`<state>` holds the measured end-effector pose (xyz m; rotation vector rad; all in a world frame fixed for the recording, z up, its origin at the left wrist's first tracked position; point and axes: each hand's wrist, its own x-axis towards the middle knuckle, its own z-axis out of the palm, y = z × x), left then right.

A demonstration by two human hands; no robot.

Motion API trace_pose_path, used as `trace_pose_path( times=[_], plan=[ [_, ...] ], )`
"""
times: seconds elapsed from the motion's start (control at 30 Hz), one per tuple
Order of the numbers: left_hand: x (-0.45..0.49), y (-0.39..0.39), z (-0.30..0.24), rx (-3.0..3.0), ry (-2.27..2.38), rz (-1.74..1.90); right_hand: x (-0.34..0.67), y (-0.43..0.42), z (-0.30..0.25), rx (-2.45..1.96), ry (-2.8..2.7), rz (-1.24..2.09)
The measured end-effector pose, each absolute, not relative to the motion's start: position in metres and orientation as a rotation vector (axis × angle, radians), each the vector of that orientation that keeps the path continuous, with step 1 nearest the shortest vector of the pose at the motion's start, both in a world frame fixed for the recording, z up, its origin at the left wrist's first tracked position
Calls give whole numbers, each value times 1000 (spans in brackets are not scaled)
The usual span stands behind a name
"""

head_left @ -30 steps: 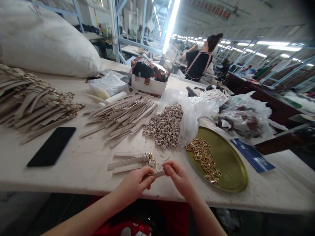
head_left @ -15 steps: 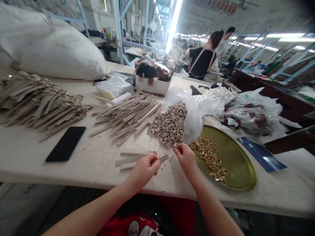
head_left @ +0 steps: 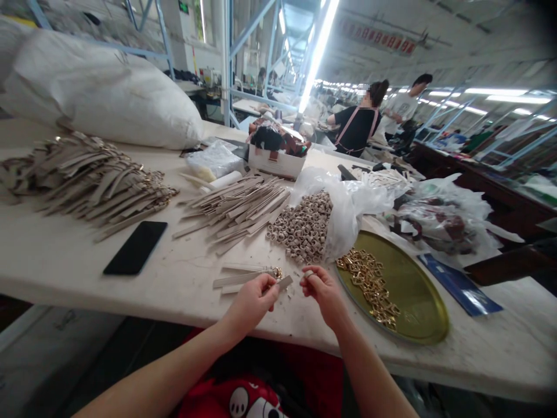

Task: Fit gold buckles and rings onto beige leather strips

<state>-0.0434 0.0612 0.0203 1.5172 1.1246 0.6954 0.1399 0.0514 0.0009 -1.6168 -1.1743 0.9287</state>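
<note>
My left hand (head_left: pixel 256 299) is closed on a beige strap (head_left: pixel 285 283), whose flat end sticks out toward the right. Between the fingertips of my right hand (head_left: pixel 324 292) is a small beige loop (head_left: pixel 308 274), held just right of the strap's end and apart from it. Several straps with gold buckles (head_left: pixel 237 280) lie on the table beyond my left hand. A heap of beige loops (head_left: pixel 304 226) spills from a clear plastic bag (head_left: pixel 342 232) beyond my right hand. Gold buckles (head_left: pixel 369 284) lie in a round olive-gold tray (head_left: pixel 420 307) at the right.
Loose straps (head_left: pixel 239 206) lie behind the loops, and a pile of buckled straps (head_left: pixel 100 186) at the left. A black phone (head_left: pixel 136 248), a white sack (head_left: pixel 113 93), a box (head_left: pixel 276 161) and a blue packet (head_left: pixel 459 284) are on the table (head_left: pixel 183 296). Two people (head_left: pixel 359 125) stand in the background.
My right hand has drawn back from the edge of the loop heap, bringing a loop closer to the strap. My left hand keeps its grip. The view has shifted slightly.
</note>
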Motion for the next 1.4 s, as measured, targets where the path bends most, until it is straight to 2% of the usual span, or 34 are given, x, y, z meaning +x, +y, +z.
trace_pose_path(
  times=[0.07,0.13,0.3,0.6,0.77,0.9,1.07,1.27,1.4],
  plan=[
    [-43,62,21,1520,1113,733,126,40,12,-1363,-886,1349],
    [-43,62,20,1515,1101,756,114,31,19,-1120,-607,1622],
    [-43,61,13,1494,1121,759,104,26,15,-973,-326,1751],
    [-39,61,4,1402,1050,726,107,32,0,-792,-192,1801],
    [-37,59,5,1515,1002,543,111,31,-4,-773,-202,1842],
    [-39,59,8,1789,1045,468,112,28,-8,-915,-239,1792],
    [-39,56,9,2034,1126,366,107,23,-13,-1246,-527,1526],
    [-37,51,8,2047,1288,299,100,20,-16,-1449,-674,1370],
    [-40,50,9,2035,1351,304,98,16,-14,-1436,-745,1319]
  ],
)
